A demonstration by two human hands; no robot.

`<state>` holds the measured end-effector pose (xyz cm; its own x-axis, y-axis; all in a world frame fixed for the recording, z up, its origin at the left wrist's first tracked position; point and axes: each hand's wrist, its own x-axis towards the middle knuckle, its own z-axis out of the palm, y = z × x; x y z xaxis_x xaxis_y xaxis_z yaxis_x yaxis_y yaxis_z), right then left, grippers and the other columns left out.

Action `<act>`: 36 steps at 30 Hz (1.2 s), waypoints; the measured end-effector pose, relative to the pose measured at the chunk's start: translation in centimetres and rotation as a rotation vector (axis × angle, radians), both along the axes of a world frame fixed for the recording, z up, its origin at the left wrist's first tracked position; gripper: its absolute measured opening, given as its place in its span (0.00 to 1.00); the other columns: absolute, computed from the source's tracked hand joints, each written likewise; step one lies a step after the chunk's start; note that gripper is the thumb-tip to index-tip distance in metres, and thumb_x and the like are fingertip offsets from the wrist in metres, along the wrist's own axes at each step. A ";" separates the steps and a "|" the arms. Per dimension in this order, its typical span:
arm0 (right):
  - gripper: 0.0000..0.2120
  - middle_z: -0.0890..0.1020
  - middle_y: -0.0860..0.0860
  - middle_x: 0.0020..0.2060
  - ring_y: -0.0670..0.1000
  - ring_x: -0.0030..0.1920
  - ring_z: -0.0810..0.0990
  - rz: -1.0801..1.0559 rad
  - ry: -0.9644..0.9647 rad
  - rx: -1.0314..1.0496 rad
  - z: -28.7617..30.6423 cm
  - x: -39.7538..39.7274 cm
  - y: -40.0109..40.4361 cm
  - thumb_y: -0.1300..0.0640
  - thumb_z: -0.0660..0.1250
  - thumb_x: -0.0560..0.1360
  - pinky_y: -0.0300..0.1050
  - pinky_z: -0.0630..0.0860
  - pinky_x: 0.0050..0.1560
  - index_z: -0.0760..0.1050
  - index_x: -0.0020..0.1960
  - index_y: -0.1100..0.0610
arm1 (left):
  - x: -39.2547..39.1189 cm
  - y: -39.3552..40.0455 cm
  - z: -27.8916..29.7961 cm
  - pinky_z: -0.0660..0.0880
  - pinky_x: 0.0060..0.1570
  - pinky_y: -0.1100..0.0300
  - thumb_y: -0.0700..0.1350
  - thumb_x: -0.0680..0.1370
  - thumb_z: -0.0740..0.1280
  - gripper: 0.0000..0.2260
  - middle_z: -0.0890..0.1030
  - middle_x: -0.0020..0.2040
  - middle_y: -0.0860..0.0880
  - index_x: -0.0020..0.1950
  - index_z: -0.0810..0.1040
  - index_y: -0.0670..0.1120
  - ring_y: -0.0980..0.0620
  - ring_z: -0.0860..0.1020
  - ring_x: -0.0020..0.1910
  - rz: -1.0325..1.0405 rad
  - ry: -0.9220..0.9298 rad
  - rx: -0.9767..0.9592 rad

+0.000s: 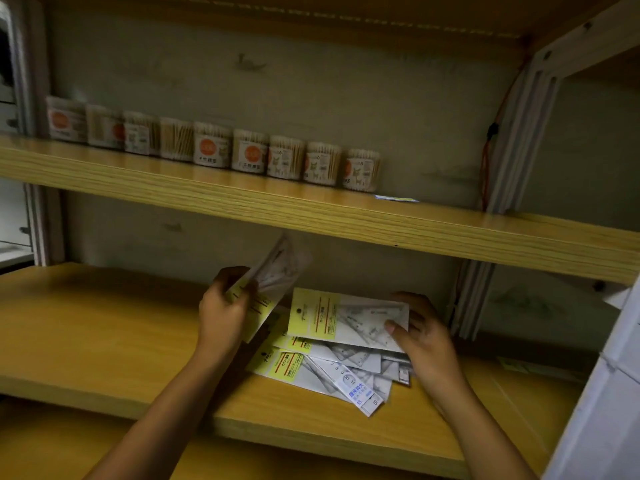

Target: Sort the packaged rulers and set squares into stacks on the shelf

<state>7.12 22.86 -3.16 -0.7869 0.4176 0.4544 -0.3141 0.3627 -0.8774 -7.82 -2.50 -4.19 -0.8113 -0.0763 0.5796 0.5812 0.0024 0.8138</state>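
Note:
A loose pile of packaged set squares (pixel 322 367) with yellow header cards lies on the wooden shelf (pixel 104 334), right of its middle. A packaged ruler (pixel 360 389) with blue print lies slanted on the pile's near edge. My left hand (pixel 223 311) holds a set square pack (pixel 273 275) lifted and tilted above the shelf, left of the pile. My right hand (pixel 424 336) grips the right end of another set square pack (pixel 346 318), which sits flat over the top of the pile.
The shelf above (pixel 311 206) carries a row of cotton swab tubs (pixel 249 155) and a flat blue-edged pack (pixel 396 198). A white metal upright (pixel 519 133) with a red cable stands at the right. White boxes (pixel 609 393) crowd the near right.

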 end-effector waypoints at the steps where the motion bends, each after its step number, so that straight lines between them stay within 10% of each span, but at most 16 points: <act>1: 0.17 0.83 0.45 0.54 0.42 0.55 0.82 -0.014 0.016 0.020 -0.1 -0.1 0.1 0.66 0.70 0.75 0.38 0.80 0.52 0.76 0.57 0.48 | -0.1 0.0 -0.1 0.75 0.54 0.53 0.37 0.77 0.67 0.11 0.81 0.52 0.49 0.58 0.77 0.47 0.51 0.79 0.53 -0.025 -0.006 -0.007; 10: 0.11 0.83 0.48 0.49 0.39 0.45 0.83 -0.095 0.007 0.005 -0.8 0.6 -0.2 0.66 0.65 0.79 0.31 0.77 0.37 0.75 0.57 0.53 | 1.3 0.1 0.7 0.74 0.43 0.71 0.37 0.77 0.69 0.08 0.81 0.47 0.54 0.55 0.78 0.44 0.58 0.79 0.48 -0.080 -0.056 0.067; 29: 0.15 0.80 0.41 0.55 0.42 0.57 0.81 0.098 0.116 0.107 1.7 17.6 1.2 0.66 0.68 0.77 0.42 0.82 0.49 0.76 0.55 0.47 | 22.1 2.3 7.5 0.76 0.38 0.51 0.38 0.79 0.64 0.03 0.81 0.44 0.49 0.49 0.77 0.44 0.51 0.80 0.41 -0.231 0.033 -0.023; 36: 0.14 0.81 0.48 0.55 0.45 0.55 0.83 0.090 0.143 0.083 3.0 28.3 6.7 0.68 0.67 0.77 0.42 0.82 0.45 0.74 0.56 0.51 | 31.9 9.3 8.7 0.77 0.35 0.60 0.39 0.79 0.65 0.03 0.81 0.46 0.47 0.51 0.78 0.43 0.54 0.80 0.41 -0.290 0.117 -0.072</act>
<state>35.39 29.58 -0.14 -0.7441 0.3052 0.5943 -0.4679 0.3969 -0.7897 24.04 6.83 4.55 -0.7210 0.1929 0.6655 0.6553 -0.1222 0.7454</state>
